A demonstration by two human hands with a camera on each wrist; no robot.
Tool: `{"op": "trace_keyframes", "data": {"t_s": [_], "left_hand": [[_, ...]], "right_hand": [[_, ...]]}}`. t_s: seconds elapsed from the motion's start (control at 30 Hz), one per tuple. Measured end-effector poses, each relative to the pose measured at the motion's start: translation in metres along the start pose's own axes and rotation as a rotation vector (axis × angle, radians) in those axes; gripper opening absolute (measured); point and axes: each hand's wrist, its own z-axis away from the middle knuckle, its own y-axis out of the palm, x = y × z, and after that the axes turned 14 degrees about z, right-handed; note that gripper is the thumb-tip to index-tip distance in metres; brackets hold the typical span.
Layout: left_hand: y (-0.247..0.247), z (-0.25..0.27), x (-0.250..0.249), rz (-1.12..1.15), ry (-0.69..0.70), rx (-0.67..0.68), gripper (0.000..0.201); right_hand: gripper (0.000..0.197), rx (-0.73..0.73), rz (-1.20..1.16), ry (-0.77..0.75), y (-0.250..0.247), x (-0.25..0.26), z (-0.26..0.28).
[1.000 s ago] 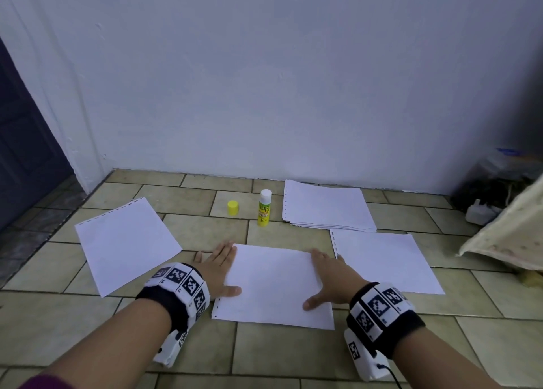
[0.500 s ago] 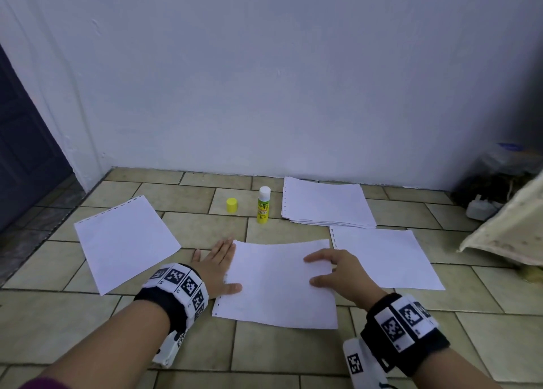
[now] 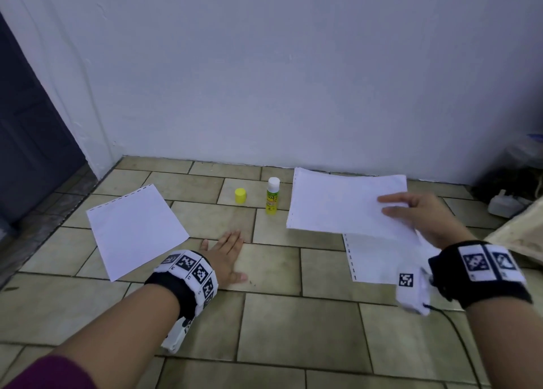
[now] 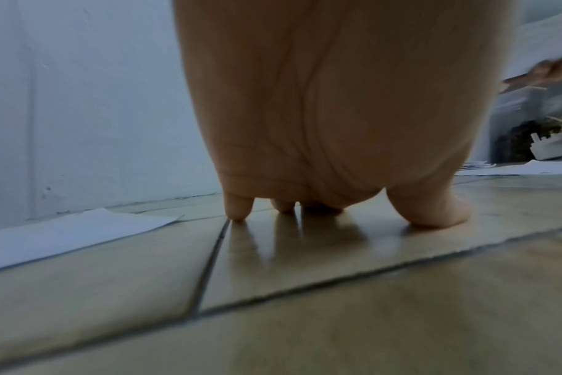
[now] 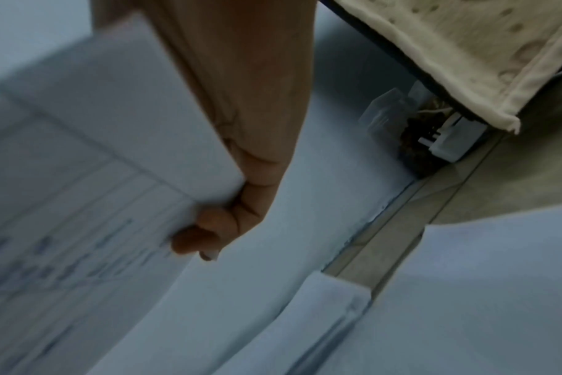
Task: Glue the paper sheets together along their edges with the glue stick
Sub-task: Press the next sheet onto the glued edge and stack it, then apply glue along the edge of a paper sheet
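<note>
My right hand has lifted the sheet off the floor and pinches it over the pile, while my left hand stays flat with straight fingers on the now bare tile.

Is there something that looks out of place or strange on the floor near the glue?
Only small things. The glue stick stands open, its yellow cap apart on the tile beside it, so it may dry. The sheet on the left lies askew to the tile lines. Nothing looks spilled or torn.
</note>
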Motion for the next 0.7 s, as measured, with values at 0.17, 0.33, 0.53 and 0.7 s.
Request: {"op": "trace_keyframes", "data": {"t_s": [0.17,0.33,0.53,0.7], "left_hand": [[0.001,0.000,-0.001,-0.009,-0.015,-0.014,0.085],[0.003,-0.003,-0.002,-0.017,-0.029,-0.031,0.086],[0.006,-0.007,0.001,-0.016,-0.031,-0.039,0.089],[0.008,-0.010,0.004,-0.030,-0.056,-0.030,0.106]], "right_hand": [[0.052,0.082,0.041,0.003,-0.011,0.013,-0.042],[0.051,0.046,0.308,0.000,0.006,0.016,-0.095],[0.033,0.085,0.604,0.138,0.032,-0.001,-0.140],[0.025,0.182,0.715,0.166,0.042,-0.016,-0.146]]}}
